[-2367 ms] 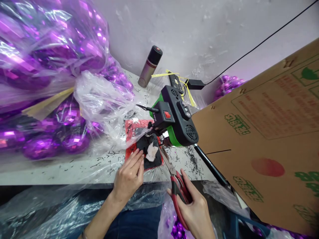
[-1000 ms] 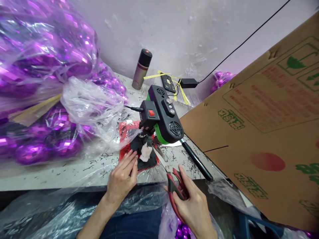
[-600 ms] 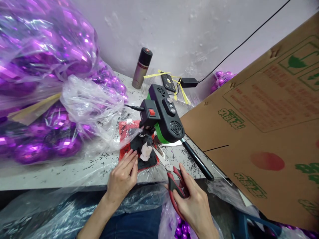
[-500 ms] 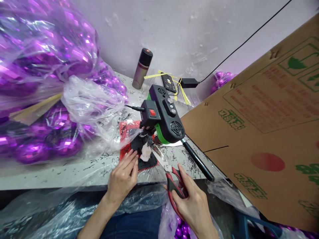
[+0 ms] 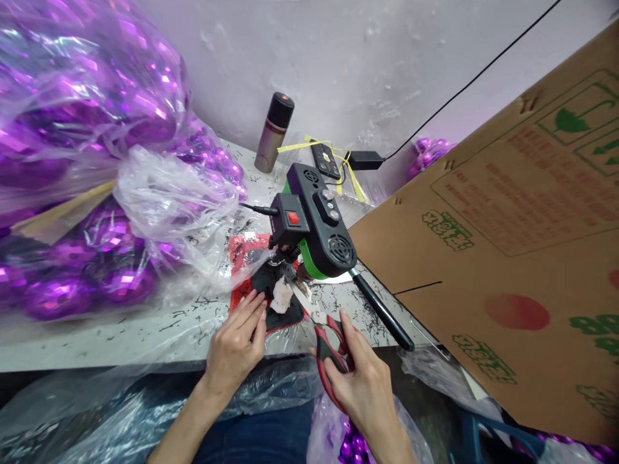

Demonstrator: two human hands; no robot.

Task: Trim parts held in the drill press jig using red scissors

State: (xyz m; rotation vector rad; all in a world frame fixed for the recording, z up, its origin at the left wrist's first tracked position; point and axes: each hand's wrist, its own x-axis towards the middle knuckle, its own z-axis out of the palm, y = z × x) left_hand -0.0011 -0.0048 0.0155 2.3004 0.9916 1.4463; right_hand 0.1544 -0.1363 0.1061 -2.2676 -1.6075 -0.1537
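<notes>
My right hand (image 5: 363, 377) grips a pair of scissors (image 5: 329, 357) by its red and black handles. The silver blades point up and left, reaching under the black and green machine (image 5: 322, 219) on the table. My left hand (image 5: 238, 335) rests with fingers stretched out on the left part of the machine's black base (image 5: 290, 317). A crumpled whitish piece (image 5: 281, 295) lies on that base, just right of my left fingertips. The machine's body partly hides the blade tips, so what they touch cannot be made out.
Clear plastic bags of shiny purple balls (image 5: 91, 258) crowd the left. A large cardboard box (image 5: 483, 258) stands on the right. A spray can (image 5: 274, 132), a dark phone-like object (image 5: 325, 158) and a power adapter (image 5: 365, 160) sit behind. Black scraps litter the table (image 5: 207, 322).
My right hand has moved a little to the left and upward with the scissors, bringing the blades further under the machine. My left hand stays nearly where it was.
</notes>
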